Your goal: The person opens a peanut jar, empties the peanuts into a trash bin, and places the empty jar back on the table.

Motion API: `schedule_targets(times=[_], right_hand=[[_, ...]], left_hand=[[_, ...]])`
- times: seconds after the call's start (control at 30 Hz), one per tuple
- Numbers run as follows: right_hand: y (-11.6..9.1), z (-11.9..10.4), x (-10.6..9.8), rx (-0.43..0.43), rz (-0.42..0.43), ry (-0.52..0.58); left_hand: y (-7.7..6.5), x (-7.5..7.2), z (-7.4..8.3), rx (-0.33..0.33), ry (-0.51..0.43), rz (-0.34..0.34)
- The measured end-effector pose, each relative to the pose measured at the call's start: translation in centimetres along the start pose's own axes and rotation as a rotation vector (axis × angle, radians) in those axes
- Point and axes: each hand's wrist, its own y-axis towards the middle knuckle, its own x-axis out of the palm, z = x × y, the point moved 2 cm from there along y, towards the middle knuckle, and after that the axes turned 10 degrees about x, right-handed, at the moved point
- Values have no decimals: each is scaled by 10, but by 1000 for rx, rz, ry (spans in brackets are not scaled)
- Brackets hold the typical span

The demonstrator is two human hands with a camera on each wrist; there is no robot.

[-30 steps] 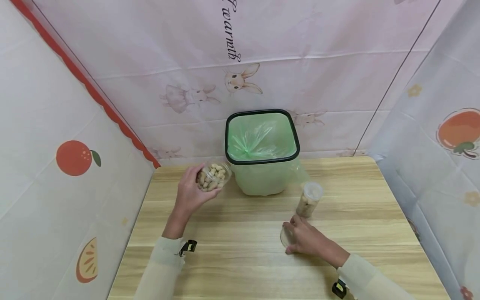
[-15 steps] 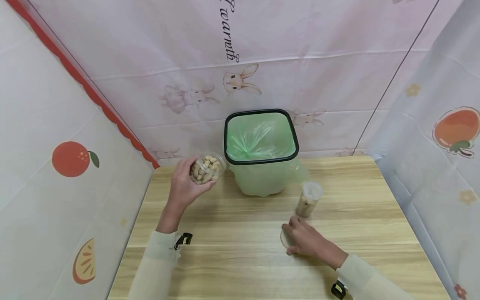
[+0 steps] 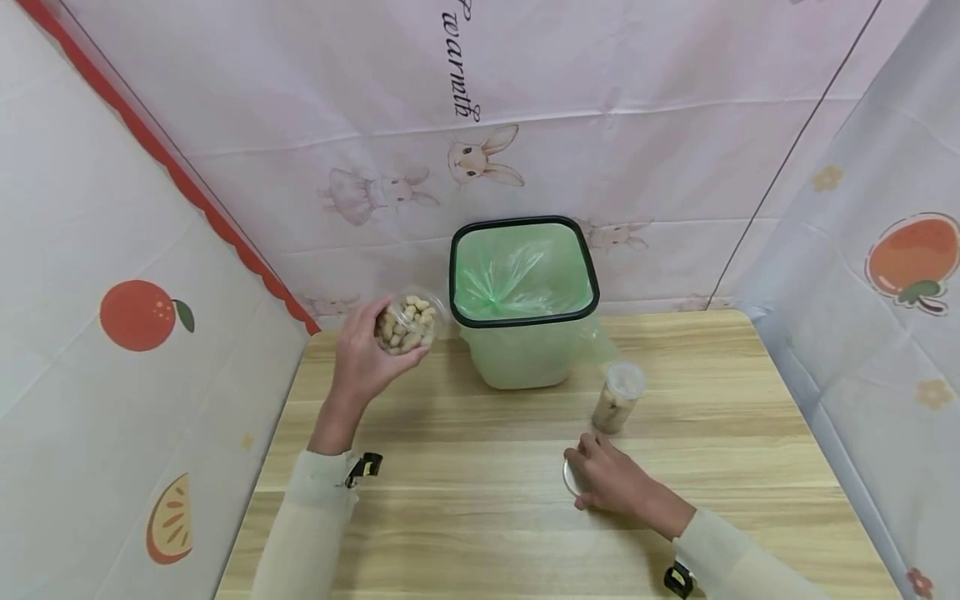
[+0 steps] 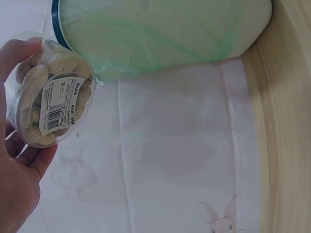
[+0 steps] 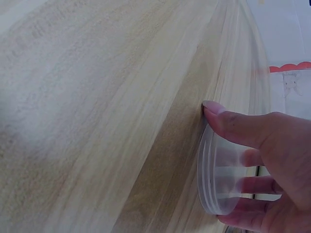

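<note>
My left hand (image 3: 367, 354) grips a clear plastic jar of peanuts (image 3: 402, 323) in the air, left of the bin. The jar is tilted, its rim towards the bin. In the left wrist view its end with a white barcode label (image 4: 60, 104) faces the camera. Low over the table, my right hand (image 3: 611, 479) pinches a clear round lid (image 5: 209, 174) by its edge, thumb on one side and fingers on the other. A second clear jar (image 3: 617, 400), with a lid on and pale contents, stands upright just beyond the right hand.
A bin with a black rim (image 3: 522, 322) and a green plastic liner stands at the back of the wooden table (image 3: 480, 517). Printed cloth walls (image 3: 637, 167) enclose the back and both sides.
My left hand has carried the peanut jar left and a little farther from me, away from the bin's front corner. The right hand with the lid has hardly moved.
</note>
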Motion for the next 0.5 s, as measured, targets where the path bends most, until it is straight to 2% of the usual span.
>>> schedule_targets(times=[0.2,0.5], right_hand=[[1,-1,-1,-6,1,-4],[1,-3,-6,-16,13,-17]], left_hand=[[11,-1,1,63,23,3],[23,-1,3,118,49,3]])
